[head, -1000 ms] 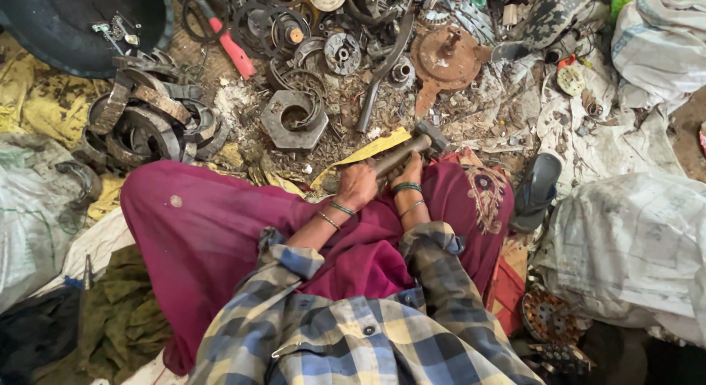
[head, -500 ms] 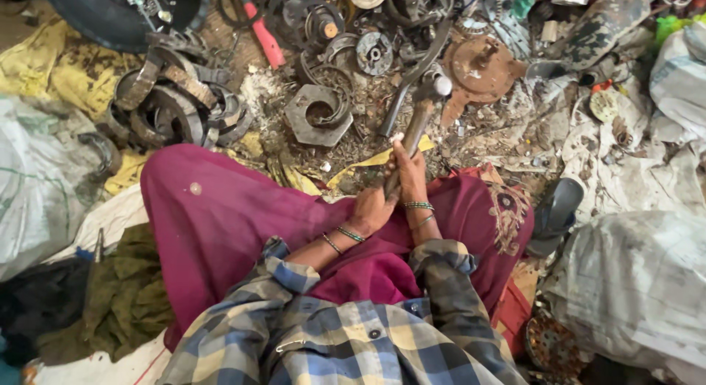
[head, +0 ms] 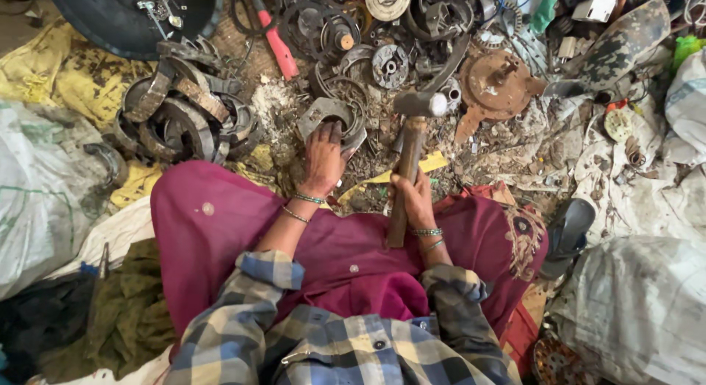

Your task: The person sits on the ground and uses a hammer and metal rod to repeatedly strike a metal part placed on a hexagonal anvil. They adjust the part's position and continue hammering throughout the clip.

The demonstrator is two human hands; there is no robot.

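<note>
Gripping the hammer [head: 407,161] upright (head away), right hand [head: 413,200] clasps; left hand [head: 323,158] rests open on metal ring [head: 332,120].

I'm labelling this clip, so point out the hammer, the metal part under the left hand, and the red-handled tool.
hammer [head: 407,164], head view, wooden handle.
metal part [head: 315,114], head view, left rim.
red-handled tool [head: 278,48], head view, red grip.

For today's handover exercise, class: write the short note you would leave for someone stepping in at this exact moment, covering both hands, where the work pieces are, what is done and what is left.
Left hand: fingers pressed on the grey metal ring piece on the ground, steadying it.
Right hand: gripping the wooden handle of the hammer, head raised over the scrap just right of the ring piece.
Around: pile of curved rusty bands to the left, rusty disc to the right, red-handled tool above.
Done: ring piece held in place.
Left: no blow has landed on it; it looks whole.
</note>
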